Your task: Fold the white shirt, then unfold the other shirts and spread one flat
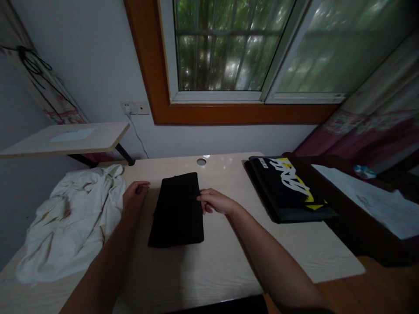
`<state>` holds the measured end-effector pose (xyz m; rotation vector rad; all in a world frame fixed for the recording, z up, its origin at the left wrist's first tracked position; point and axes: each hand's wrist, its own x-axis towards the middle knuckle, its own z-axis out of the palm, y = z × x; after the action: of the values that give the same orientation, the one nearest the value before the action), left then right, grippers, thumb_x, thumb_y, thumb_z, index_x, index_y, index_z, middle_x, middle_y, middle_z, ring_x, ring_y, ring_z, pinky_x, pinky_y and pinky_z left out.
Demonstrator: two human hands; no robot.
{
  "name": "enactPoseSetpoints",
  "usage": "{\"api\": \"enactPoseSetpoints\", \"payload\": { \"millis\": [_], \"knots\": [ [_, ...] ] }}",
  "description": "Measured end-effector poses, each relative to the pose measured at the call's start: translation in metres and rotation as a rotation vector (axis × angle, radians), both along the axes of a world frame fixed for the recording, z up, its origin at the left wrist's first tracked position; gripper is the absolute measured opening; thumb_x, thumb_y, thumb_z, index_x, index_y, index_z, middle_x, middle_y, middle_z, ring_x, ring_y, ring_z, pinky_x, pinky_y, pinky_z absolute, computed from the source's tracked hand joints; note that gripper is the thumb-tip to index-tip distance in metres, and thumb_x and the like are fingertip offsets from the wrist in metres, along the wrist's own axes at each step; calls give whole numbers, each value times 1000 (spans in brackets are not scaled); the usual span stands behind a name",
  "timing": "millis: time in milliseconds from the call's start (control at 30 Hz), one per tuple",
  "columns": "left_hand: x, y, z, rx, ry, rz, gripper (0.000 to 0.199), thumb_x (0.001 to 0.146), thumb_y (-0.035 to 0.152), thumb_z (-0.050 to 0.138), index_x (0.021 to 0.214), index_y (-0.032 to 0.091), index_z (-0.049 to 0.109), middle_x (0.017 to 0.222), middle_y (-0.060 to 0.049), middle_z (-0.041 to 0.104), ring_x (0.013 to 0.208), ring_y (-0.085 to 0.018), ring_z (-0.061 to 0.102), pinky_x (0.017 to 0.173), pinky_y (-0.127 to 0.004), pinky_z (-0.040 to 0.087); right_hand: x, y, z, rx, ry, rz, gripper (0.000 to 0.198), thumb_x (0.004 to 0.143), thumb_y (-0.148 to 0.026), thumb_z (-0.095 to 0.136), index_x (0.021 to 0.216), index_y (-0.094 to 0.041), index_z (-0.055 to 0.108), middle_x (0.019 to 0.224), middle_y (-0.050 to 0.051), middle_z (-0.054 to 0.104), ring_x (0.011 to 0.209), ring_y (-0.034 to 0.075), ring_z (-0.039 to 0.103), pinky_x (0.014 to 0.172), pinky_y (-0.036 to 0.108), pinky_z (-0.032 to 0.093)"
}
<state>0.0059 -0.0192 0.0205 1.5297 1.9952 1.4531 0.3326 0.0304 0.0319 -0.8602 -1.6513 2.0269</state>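
Observation:
A flat black folded cloth (pixel 178 211) lies on the pale wooden table (pixel 225 261) in front of me. It is a neat upright rectangle, with a little of an underlayer showing at its left edge. My right hand (pixel 214 201) pinches its right edge between thumb and fingers. To the left of the cloth, apart from it, my left hand (pixel 135 194) rests with loosely curled fingers and nothing visible in them. Beside that hand is a crumpled white cloth (pixel 75 218).
Folded black shirts (pixel 284 187) with white and yellow print are stacked at the right. A raised shelf (pixel 108 131) stands at the back left, below a wall socket (pixel 134 107) with a cable. Beyond the right edge, white paper (pixel 369 196) lies on a dark surface.

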Motion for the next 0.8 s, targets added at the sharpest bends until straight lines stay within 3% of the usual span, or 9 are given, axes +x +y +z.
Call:
{"api": "enactPoseSetpoints", "payload": {
  "millis": [100, 233, 333, 600, 800],
  "knots": [
    [0, -1, 1, -35, -35, -1, 22, 79, 27, 59, 97, 22, 71, 92, -1, 71, 84, -17, 66, 82, -30, 52, -2, 8, -5, 115, -48, -278, 27, 82, -39, 57, 63, -20, 55, 45, -6, 51, 37, 8, 36, 38, 19, 22],
    [4, 0, 0, -32, 10, -43, 23, 77, 24, 58, 97, 22, 71, 94, -2, 71, 86, -17, 66, 83, -30, 51, 1, 15, -13, 516, -217, -491, 17, 81, -31, 57, 72, -19, 65, 66, -2, 63, 59, 12, 54, 56, 21, 39],
    [7, 0, 2, -20, 41, -65, 24, 77, 24, 57, 95, 21, 71, 93, -2, 71, 86, -18, 66, 83, -31, 51, 4, 17, -17, 702, -287, -523, 14, 80, -23, 55, 80, -20, 68, 77, 0, 67, 70, 14, 59, 70, 25, 44],
    [15, -4, 12, -27, 157, -145, 23, 79, 24, 52, 91, 23, 72, 95, -2, 71, 86, -18, 64, 81, -32, 50, 3, 17, -18, 857, -348, -487, 22, 83, -18, 55, 96, -21, 72, 87, 3, 69, 76, 16, 60, 75, 28, 45],
    [15, 0, 3, -36, 198, -204, 25, 77, 22, 50, 90, 23, 72, 89, -2, 69, 79, -18, 62, 76, -31, 49, 2, 16, -17, 899, -376, -464, 22, 85, -18, 56, 100, -22, 72, 86, 2, 68, 74, 15, 59, 74, 28, 45]
  ]
}}
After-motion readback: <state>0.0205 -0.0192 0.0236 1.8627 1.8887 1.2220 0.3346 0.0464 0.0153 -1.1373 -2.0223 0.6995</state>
